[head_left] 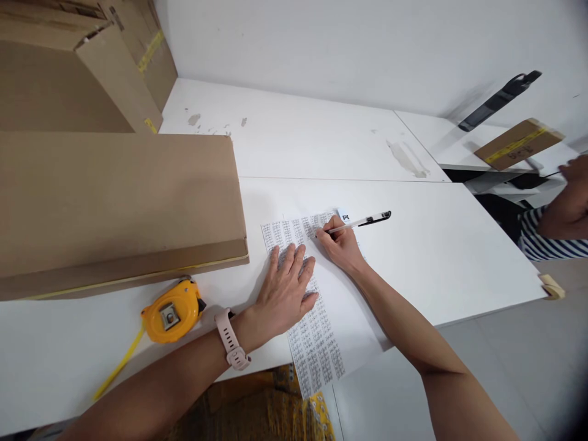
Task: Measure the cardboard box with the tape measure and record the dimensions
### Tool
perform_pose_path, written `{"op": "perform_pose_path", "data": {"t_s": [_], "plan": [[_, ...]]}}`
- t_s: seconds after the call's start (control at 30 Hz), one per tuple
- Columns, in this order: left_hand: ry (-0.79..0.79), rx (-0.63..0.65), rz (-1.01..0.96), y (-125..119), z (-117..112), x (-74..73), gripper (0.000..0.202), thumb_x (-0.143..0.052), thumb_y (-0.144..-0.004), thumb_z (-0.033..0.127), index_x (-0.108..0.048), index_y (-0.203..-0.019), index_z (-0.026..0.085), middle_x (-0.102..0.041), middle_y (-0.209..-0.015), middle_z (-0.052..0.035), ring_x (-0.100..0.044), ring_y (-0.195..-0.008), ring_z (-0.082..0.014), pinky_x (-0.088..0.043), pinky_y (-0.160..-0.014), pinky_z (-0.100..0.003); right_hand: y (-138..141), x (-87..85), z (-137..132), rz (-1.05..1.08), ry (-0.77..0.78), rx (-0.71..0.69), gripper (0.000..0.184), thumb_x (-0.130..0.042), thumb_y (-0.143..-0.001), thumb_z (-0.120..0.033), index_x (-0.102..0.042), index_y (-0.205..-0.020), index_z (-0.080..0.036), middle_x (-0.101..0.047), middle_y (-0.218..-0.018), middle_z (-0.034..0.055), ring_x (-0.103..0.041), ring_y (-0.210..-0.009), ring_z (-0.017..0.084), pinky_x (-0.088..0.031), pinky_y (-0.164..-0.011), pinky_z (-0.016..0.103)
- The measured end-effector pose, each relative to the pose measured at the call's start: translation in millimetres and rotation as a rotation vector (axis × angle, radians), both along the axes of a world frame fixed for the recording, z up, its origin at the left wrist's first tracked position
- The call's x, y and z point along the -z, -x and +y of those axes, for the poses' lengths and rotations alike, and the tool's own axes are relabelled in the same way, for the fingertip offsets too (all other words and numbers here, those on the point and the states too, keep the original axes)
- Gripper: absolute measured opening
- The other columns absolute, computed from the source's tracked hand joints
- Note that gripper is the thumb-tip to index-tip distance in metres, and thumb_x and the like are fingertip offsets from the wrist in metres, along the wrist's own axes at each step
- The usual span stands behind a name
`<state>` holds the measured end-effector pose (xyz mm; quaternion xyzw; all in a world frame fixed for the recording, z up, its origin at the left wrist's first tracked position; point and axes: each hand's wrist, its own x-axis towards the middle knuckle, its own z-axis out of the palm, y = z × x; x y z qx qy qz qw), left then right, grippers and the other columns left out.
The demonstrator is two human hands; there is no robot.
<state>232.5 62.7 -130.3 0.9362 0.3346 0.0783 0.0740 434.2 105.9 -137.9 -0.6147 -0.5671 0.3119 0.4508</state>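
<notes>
A sheet of paper (353, 321) covered on its left part with columns of small handwriting lies on the white table, its lower end hanging past the edge. My left hand (287, 288) rests flat on it, fingers spread, with a pale pink watch strap (232, 340) at the wrist. In my right hand (340, 245) a pen (374, 218) is gripped, clear-bodied with a black clip and end. Its tip is at the written columns near the sheet's top. Just beyond that hand, a small white item with black letters (343, 215) is partly hidden.
A large cardboard box (119, 196) lies at the left, with more cardboard (110, 73) behind it. An orange tape measure (172, 311) sits nearer, its yellow tape pulled out. At the right are a small taped box (519, 145), a dark upright object (498, 101) and another person's arm (567, 205).
</notes>
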Motion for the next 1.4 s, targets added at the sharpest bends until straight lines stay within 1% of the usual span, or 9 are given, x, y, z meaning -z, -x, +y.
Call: {"op": "perform_pose_path", "data": {"t_s": [0.2, 0.43, 0.57, 0.77, 1.17, 1.4], "plan": [[0.004, 0.001, -0.013, 0.2, 0.2, 0.6, 0.063, -0.048, -0.101, 0.05, -0.047, -0.149, 0.008, -0.037, -0.161, -0.0237, -0.03, -0.15, -0.0415, -0.018, -0.121, -0.064, 0.9, -1.7, 0.2, -0.018, -0.018, 0.011, 0.022, -0.063, -0.082, -0.027, -0.045, -0.07, -0.024, -0.038, -0.056, -0.0066, -0.034, -0.054, 0.012, -0.027, -0.053, 0.029], [0.024, 0.003, -0.003, -0.5, 0.5, -0.9, 0.063, -0.047, -0.101, 0.05, -0.047, -0.149, 0.008, -0.036, -0.161, -0.0239, -0.03, -0.15, -0.042, -0.019, -0.121, -0.065, -1.5, 1.0, 0.1, -0.036, -0.019, 0.018, 0.022, -0.061, -0.085, -0.027, -0.044, -0.071, -0.023, -0.036, -0.057, -0.007, -0.033, -0.054, 0.011, -0.026, -0.053, 0.029], [0.014, 0.001, -0.003, -0.8, 0.2, -1.0, 0.063, -0.048, -0.101, 0.05, -0.047, -0.148, 0.008, -0.037, -0.161, -0.0242, -0.031, -0.15, -0.0419, -0.02, -0.121, -0.065, -1.4, 0.4, 0.5, -0.05, -0.027, 0.014, 0.02, -0.06, -0.083, -0.026, -0.044, -0.071, -0.023, -0.037, -0.057, -0.0073, -0.034, -0.054, 0.011, -0.027, -0.054, 0.028], [0.0, 0.001, -0.011, -0.5, 0.4, 0.7, 0.064, -0.048, -0.101, 0.05, -0.047, -0.148, 0.009, -0.038, -0.16, -0.0236, -0.031, -0.15, -0.0419, -0.021, -0.121, -0.065, -1.6, 0.2, 0.3, -0.051, -0.018, 0.041, 0.021, -0.06, -0.083, -0.029, -0.044, -0.07, -0.023, -0.036, -0.056, -0.0075, -0.033, -0.054, 0.011, -0.027, -0.053, 0.028], [-0.009, -0.001, -0.023, -0.4, 0.2, 1.7, 0.063, -0.049, -0.101, 0.051, -0.047, -0.148, 0.009, -0.039, -0.16, -0.0236, -0.032, -0.15, -0.0417, -0.02, -0.121, -0.064, -0.9, -2.6, 0.3, -0.086, -0.015, 0.031, 0.02, -0.06, -0.083, -0.026, -0.044, -0.069, -0.023, -0.039, -0.057, -0.0067, -0.035, -0.054, 0.011, -0.027, -0.053, 0.029], [-0.011, 0.0, -0.014, -0.3, -0.1, 1.6, 0.063, -0.047, -0.101, 0.05, -0.047, -0.148, 0.009, -0.039, -0.16, -0.0233, -0.031, -0.149, -0.0417, -0.02, -0.121, -0.064, -0.6, -1.5, 0.1, -0.096, -0.015, 0.043, 0.021, -0.06, -0.085, -0.027, -0.045, -0.07, -0.023, -0.04, -0.058, -0.0065, -0.036, -0.055, 0.011, -0.028, -0.053, 0.029]]}}
